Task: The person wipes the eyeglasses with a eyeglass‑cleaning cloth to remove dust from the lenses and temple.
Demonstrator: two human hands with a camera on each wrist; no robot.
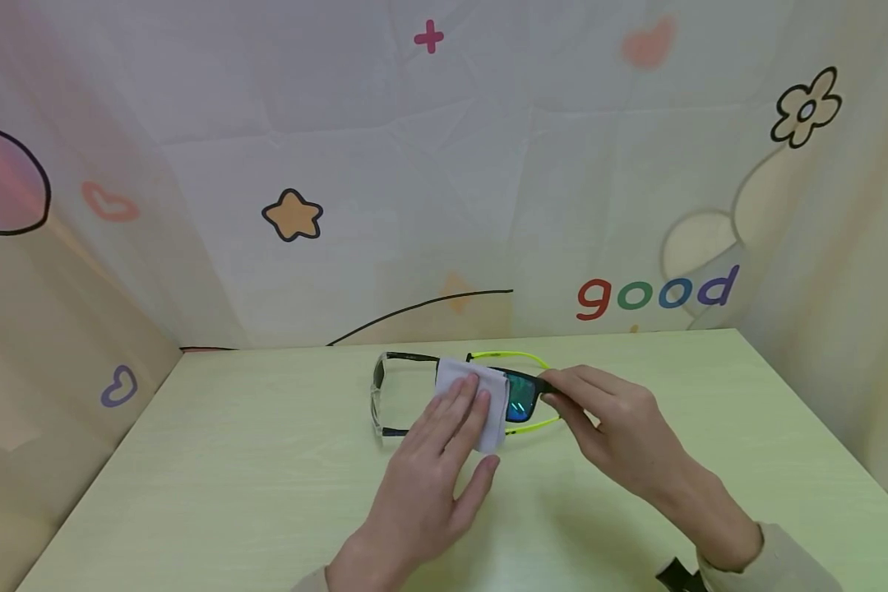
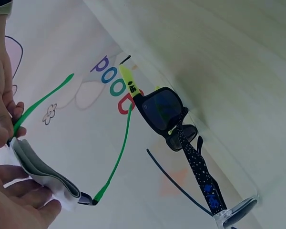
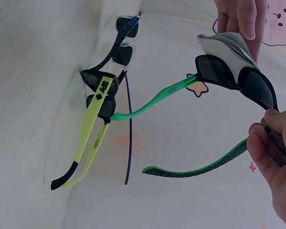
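Note:
A pair of sunglasses with blue-green lenses [image 1: 520,397] and green temples [image 3: 157,102] is held up above the table. My right hand [image 1: 629,419] pinches it at one hinge end, between thumb and fingers. A folded pale cloth [image 1: 492,403] covers the other lens from outside and juts above the frame's top edge. Straight fingers of my left hand [image 1: 437,477] press on that cloth, the thumb standing apart from it in the head view. In the right wrist view the cloth [image 3: 224,47] hides part of the left hand [image 3: 240,16].
Behind the hands lie black-framed sunglasses with yellow-green temples [image 3: 93,121]. Beside them are clear-framed sunglasses [image 1: 375,395] with dark speckled temples [image 2: 195,164]. All are on the pale table [image 1: 252,477], backed by a printed curtain [image 1: 414,164]. A black strap [image 1: 681,575] shows by the right sleeve.

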